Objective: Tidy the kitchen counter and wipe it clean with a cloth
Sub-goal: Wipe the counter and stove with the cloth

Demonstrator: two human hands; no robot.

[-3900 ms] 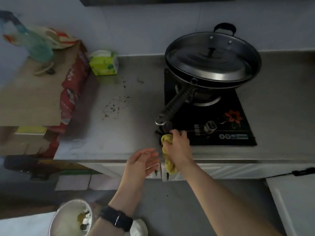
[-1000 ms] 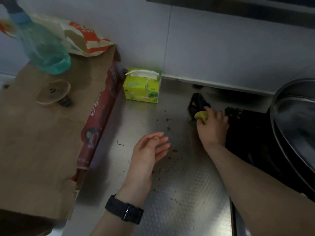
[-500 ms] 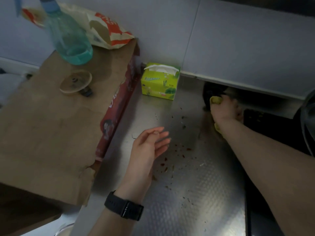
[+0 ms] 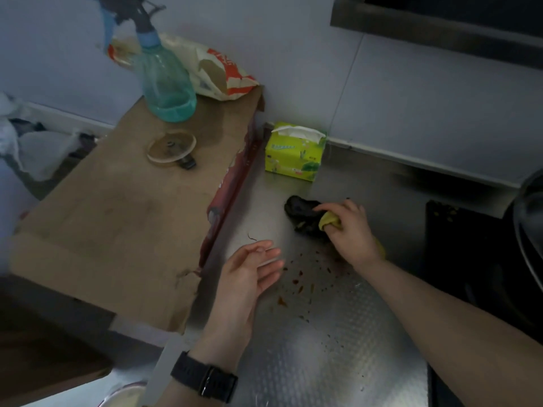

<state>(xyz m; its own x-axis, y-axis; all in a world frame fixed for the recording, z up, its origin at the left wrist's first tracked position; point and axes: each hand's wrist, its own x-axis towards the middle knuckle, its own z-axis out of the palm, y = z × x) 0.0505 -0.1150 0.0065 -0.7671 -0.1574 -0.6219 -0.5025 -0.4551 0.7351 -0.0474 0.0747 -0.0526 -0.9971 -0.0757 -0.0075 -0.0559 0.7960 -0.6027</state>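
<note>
My right hand [image 4: 351, 230] grips a yellow cloth [image 4: 329, 221] on the steel counter [image 4: 317, 348], its fingers against a dark black lump [image 4: 301, 211] lying just left of it. Reddish-brown crumbs and stains [image 4: 299, 284] are scattered on the counter in front of the lump. My left hand [image 4: 249, 274], with a black watch on the wrist, hovers palm up and relaxed at the counter's left part, holding nothing.
A green tissue box [image 4: 293, 154] stands against the wall. A cardboard box [image 4: 117, 218] at left carries a blue spray bottle [image 4: 164, 83], a plastic lid [image 4: 172, 148] and a crumpled bag [image 4: 217, 71]. The black stove [image 4: 461, 248] and a pan's rim [image 4: 529, 230] are at right.
My right hand with the cloth has drawn the black lump out from the back wall toward the front left. My left hand has stayed nearly still.
</note>
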